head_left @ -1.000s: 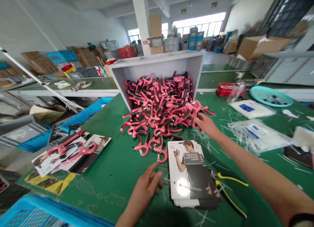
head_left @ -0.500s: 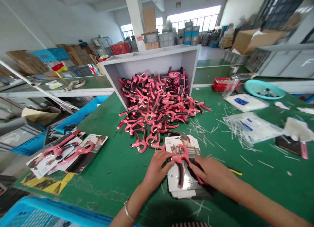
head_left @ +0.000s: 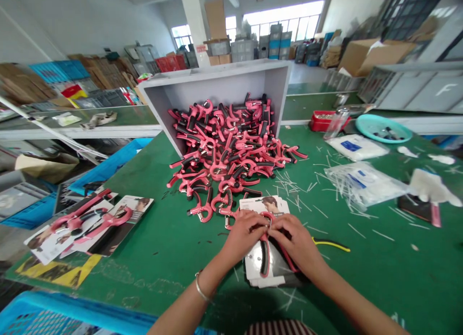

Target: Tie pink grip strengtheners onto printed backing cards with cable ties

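Note:
A pink and black hand grip (head_left: 265, 258) lies on a stack of printed cards (head_left: 255, 272) near the front of the green table. Both hands meet over the upper part of this grip. My left hand (head_left: 246, 233) is closed, fingertips pinched at the grip's spring area. Close against it, my right hand (head_left: 294, 236) is also closed, its thumb and fingers pressed together. What small thing the fingertips pinch is hidden. Just behind the cards, a heap of similar grips (head_left: 231, 142) spills out of a tipped grey bin (head_left: 217, 79).
At the left lie carded grips (head_left: 97, 224). Yellow-handled pliers (head_left: 334, 244) rest right of my right hand. Loose white ties (head_left: 292, 188), plastic bags (head_left: 365, 185), a teal plate (head_left: 383, 129) and a red box (head_left: 325, 121) are on the right. A blue basket (head_left: 72, 311) stands front left.
Both hands have moved together over the top of the grip, with their fingertips now meeting. More of the yellow-handled pliers shows. The whole view has shifted slightly.

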A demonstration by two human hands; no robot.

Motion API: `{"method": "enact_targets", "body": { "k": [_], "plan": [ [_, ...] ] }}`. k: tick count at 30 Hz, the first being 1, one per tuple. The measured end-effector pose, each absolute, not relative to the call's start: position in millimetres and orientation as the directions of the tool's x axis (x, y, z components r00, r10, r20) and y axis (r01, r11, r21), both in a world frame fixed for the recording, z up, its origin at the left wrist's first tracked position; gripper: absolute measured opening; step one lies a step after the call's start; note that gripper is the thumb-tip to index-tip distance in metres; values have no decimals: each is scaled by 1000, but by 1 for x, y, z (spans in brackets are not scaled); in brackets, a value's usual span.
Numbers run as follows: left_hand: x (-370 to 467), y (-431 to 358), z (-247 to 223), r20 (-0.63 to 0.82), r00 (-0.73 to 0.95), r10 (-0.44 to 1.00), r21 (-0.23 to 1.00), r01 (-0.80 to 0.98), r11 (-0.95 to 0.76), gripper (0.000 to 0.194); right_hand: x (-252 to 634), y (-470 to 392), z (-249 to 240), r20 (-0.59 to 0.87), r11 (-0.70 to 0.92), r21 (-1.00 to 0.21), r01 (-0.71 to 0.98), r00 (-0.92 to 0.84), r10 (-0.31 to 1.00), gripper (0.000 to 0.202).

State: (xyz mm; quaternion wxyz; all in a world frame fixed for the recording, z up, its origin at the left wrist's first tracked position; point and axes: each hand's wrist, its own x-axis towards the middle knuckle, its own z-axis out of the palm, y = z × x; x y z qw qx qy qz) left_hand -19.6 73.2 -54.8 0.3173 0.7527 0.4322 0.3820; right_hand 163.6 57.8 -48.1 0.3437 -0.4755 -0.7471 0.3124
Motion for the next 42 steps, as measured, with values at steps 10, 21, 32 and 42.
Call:
{"method": "enact_targets", "body": {
  "k": [10, 21, 32, 42],
  "plan": [
    [-19, 71, -58, 284, 239, 929, 843, 399, -361, 14, 168, 55, -45, 181, 369, -808, 458, -403, 897, 17],
    [-20, 69, -55, 248, 216, 944, 866, 387, -316, 16, 173, 60, -46, 150, 369, -802, 470, -440, 885, 16],
    [-22, 62, -56, 299, 312, 902, 828, 386, -408, 16, 169, 60, -47, 161, 347, -820, 456, -398, 903, 17],
    [-7, 49, -24, 352, 274, 895, 583, 684, -439, 18, 157, 63, -58, 272, 368, -827, 425, -271, 924, 13]
  ]
}}
